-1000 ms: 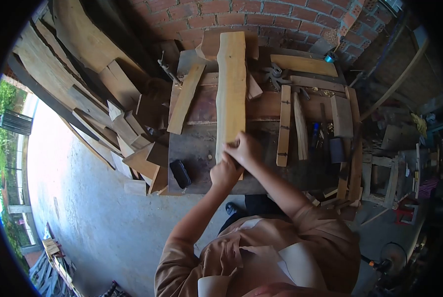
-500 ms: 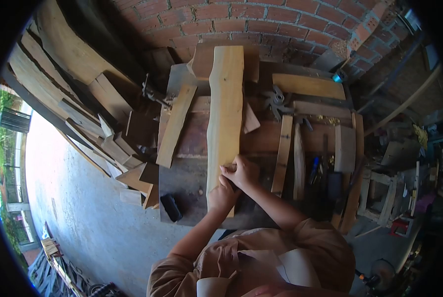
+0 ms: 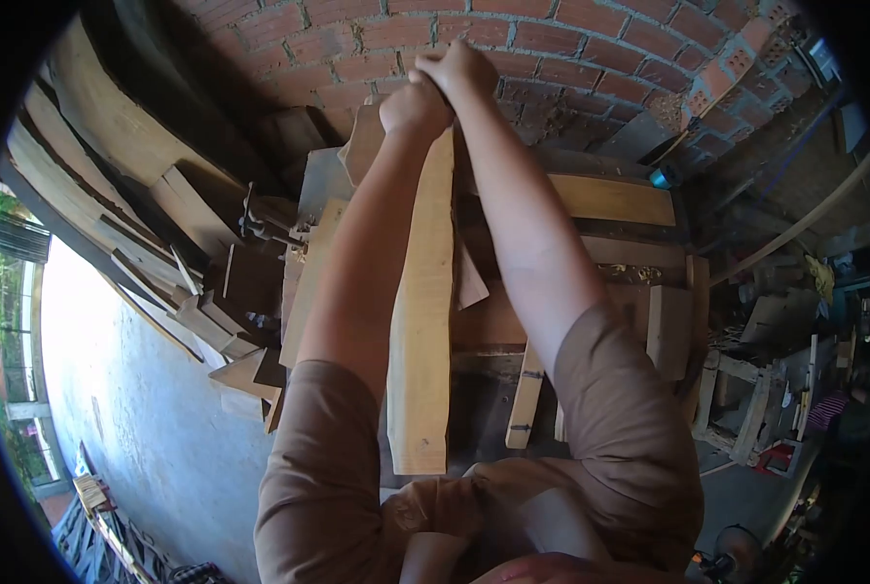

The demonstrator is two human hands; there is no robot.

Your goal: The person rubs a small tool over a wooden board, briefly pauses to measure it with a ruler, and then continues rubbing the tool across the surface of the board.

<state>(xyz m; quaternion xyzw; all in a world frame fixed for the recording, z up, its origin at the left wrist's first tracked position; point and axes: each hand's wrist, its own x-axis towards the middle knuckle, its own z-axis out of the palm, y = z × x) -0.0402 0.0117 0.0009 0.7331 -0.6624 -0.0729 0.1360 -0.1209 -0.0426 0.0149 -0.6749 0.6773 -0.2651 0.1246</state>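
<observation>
A long pale board (image 3: 422, 331) with a wavy edge lies lengthwise across the workbench, its near end by my body. My left hand (image 3: 416, 109) and my right hand (image 3: 462, 72) are side by side at the board's far end, close to the brick wall. Both have their fingers curled in. Whatever they hold is hidden by the hands. My two stretched-out forearms run along either side of the board.
Cut planks (image 3: 187, 209) lean in a pile at the left. A clamp (image 3: 260, 222) sits at the bench's left edge. A flat board (image 3: 610, 200) lies at the back right, and a blue roll (image 3: 663, 177) is beside it. A brick wall (image 3: 552, 39) stands behind.
Both hands have moved from the board's near part to its far end, and my arms are now stretched out. The view has shifted, and the board's near end shows now.
</observation>
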